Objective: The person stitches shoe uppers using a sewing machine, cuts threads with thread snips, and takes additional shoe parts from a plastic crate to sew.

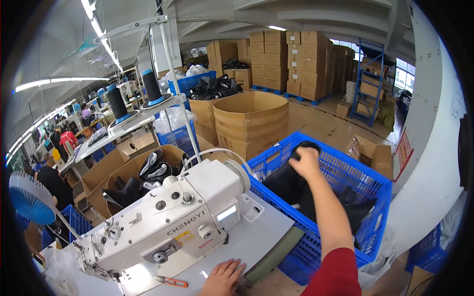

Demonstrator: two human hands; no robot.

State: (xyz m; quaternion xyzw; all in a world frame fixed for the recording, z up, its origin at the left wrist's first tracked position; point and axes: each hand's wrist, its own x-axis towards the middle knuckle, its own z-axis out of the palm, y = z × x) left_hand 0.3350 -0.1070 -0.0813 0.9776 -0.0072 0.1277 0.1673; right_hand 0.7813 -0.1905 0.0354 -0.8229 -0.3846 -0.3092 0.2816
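right hand (307, 163) seemingly within crate rim (355, 165)

Right grip (308, 162), partly hidden at the black piece (282, 183).
Some of its fingers are out of sight; the bare forearm (331, 212) covers part of the blue crate's (382, 212) dark contents (359, 213). The lower edge cuts off the red sleeve (338, 272) and the left grip's (225, 277) forearm. Glare washes out part of the surface (269, 222) beneath the sewing machine (148, 222). Distant workers (69, 138) are blurred and too small to make out.
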